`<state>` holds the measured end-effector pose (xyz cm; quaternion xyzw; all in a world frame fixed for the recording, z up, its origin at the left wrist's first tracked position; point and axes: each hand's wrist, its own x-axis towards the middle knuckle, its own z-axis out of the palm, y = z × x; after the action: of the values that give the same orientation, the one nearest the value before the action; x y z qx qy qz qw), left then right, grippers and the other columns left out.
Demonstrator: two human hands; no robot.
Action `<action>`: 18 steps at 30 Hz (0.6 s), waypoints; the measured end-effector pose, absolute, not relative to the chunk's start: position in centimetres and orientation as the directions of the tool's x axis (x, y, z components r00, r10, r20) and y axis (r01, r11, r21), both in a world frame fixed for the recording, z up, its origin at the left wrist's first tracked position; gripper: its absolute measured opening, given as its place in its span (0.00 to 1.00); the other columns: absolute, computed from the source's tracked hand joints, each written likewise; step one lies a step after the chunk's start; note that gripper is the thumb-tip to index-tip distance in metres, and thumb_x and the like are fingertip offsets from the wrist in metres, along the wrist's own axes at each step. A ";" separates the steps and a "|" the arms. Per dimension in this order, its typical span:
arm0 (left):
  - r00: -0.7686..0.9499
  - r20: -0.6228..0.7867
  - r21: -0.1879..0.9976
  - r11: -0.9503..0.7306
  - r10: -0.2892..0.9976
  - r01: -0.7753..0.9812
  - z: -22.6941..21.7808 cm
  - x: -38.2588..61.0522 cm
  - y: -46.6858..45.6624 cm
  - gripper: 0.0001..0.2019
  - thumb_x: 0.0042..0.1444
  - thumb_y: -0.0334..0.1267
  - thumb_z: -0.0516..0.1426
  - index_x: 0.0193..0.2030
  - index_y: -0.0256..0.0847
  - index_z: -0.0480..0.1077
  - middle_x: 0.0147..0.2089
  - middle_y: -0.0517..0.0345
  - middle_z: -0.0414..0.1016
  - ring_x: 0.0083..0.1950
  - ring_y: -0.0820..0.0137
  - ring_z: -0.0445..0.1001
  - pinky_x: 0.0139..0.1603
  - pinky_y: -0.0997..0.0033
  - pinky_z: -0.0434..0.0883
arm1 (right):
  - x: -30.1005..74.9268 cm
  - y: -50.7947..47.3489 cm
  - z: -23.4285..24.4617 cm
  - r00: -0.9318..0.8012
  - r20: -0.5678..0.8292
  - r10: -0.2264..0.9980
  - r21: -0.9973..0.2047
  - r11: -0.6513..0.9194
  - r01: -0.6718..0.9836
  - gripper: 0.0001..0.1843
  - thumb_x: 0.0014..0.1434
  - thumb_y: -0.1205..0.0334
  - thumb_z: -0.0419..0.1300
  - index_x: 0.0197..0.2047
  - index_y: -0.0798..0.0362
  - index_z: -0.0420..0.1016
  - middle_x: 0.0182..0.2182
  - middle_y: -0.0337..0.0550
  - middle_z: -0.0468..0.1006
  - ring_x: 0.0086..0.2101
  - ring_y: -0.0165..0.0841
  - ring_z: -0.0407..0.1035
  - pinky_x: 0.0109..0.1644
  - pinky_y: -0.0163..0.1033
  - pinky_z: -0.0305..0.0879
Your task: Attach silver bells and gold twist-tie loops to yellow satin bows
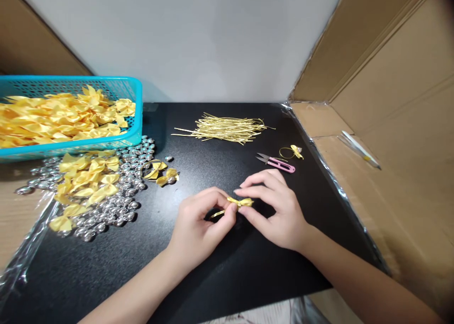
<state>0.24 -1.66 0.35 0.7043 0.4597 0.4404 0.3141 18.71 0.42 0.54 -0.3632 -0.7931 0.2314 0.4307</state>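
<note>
Over the middle of the black table, a small yellow ribbon bow [244,202] is held between my two hands. My left hand [204,220] pinches its left end between thumb and forefinger. A loop of gold tie [217,214] shows below those fingers. My right hand [275,208] has its thumb against the bow's lower edge and its forefinger just above, the other fingers loosely curved. Whether a bead sits on this bow is hidden. Past my right hand lie pink-handled thread snips [280,163], blades pointing left, and a bow with a gold loop [296,151].
A turquoise basket [139,111] full of yellow bows stands at the back left. Before it, silver beads [106,215] surround a heap of bows [88,177]. Two more bows [166,176] lie nearby. Gold ties [227,127] lie farther back. A white pen-like tool [362,149] rests on cardboard at right.
</note>
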 end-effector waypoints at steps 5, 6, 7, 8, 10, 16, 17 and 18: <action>0.200 0.365 0.827 -0.415 0.909 0.379 0.5 0.4 -1.7 0.09 0.56 0.26 0.59 0.25 0.38 0.70 0.26 0.61 0.76 0.28 0.76 0.75 0.31 0.78 0.69 | 18.6 0.3 0.5 -0.372 0.551 0.747 -0.604 0.665 0.439 0.07 0.60 0.69 0.61 0.33 0.49 0.78 0.33 0.42 0.78 0.38 0.37 0.69 0.46 0.47 0.65; 0.201 0.364 0.826 -0.415 0.909 0.381 0.5 0.4 -1.6 0.10 0.56 0.26 0.59 0.25 0.38 0.70 0.26 0.61 0.76 0.28 0.76 0.75 0.31 0.79 0.69 | 18.6 0.3 0.6 -0.371 0.547 0.750 -0.615 0.661 0.430 0.07 0.60 0.70 0.60 0.33 0.50 0.78 0.33 0.42 0.78 0.38 0.37 0.69 0.46 0.47 0.65; 0.200 0.361 0.827 -0.412 0.911 0.383 0.6 0.5 -1.6 0.10 0.56 0.26 0.59 0.25 0.38 0.69 0.25 0.61 0.75 0.28 0.76 0.74 0.31 0.78 0.69 | 18.6 0.3 0.7 -0.363 0.542 0.758 -0.635 0.653 0.414 0.07 0.60 0.70 0.60 0.33 0.50 0.77 0.33 0.42 0.77 0.38 0.36 0.69 0.45 0.46 0.65; 0.195 0.357 0.828 -0.406 0.913 0.386 0.5 0.5 -1.5 0.10 0.56 0.26 0.59 0.25 0.38 0.69 0.25 0.61 0.75 0.28 0.76 0.74 0.31 0.78 0.69 | 18.6 0.3 0.8 -0.348 0.535 0.770 -0.663 0.638 0.392 0.07 0.60 0.70 0.60 0.33 0.51 0.76 0.33 0.42 0.77 0.37 0.35 0.69 0.45 0.45 0.65; 0.180 0.349 0.831 -0.392 0.920 0.394 0.4 0.4 -1.5 0.10 0.56 0.27 0.59 0.25 0.38 0.69 0.25 0.61 0.75 0.28 0.76 0.74 0.31 0.78 0.69 | 18.6 0.4 0.9 -0.308 0.503 0.808 -0.734 0.587 0.341 0.06 0.60 0.70 0.61 0.33 0.51 0.76 0.32 0.41 0.76 0.37 0.34 0.69 0.43 0.43 0.66; 0.153 0.316 0.854 -0.351 0.936 0.385 0.1 0.2 -1.4 0.09 0.56 0.28 0.59 0.25 0.39 0.70 0.26 0.60 0.76 0.28 0.74 0.74 0.30 0.76 0.69 | 18.9 0.5 0.6 -0.294 0.369 0.882 -0.878 0.434 0.200 0.05 0.62 0.67 0.59 0.34 0.51 0.75 0.35 0.43 0.74 0.38 0.35 0.70 0.45 0.44 0.67; 0.152 0.308 0.859 -0.343 0.939 0.381 0.1 0.2 -1.4 0.10 0.56 0.29 0.59 0.25 0.39 0.70 0.26 0.60 0.76 0.28 0.74 0.74 0.30 0.76 0.69 | 18.9 0.6 0.5 -0.301 0.356 0.885 -0.889 0.420 0.181 0.05 0.63 0.66 0.59 0.34 0.51 0.74 0.36 0.43 0.73 0.39 0.35 0.70 0.45 0.44 0.67; 0.152 0.299 0.863 -0.335 0.942 0.378 0.2 0.2 -1.4 0.10 0.57 0.29 0.59 0.25 0.39 0.70 0.26 0.59 0.76 0.28 0.73 0.74 0.31 0.75 0.70 | 18.9 0.6 0.4 -0.307 0.346 0.887 -0.899 0.407 0.162 0.06 0.63 0.65 0.58 0.34 0.51 0.73 0.36 0.44 0.73 0.39 0.35 0.70 0.46 0.44 0.67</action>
<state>0.18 -1.41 0.18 0.6880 0.4797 0.4404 0.3202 18.95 0.59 0.44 -0.3726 -0.7040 0.3974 0.4557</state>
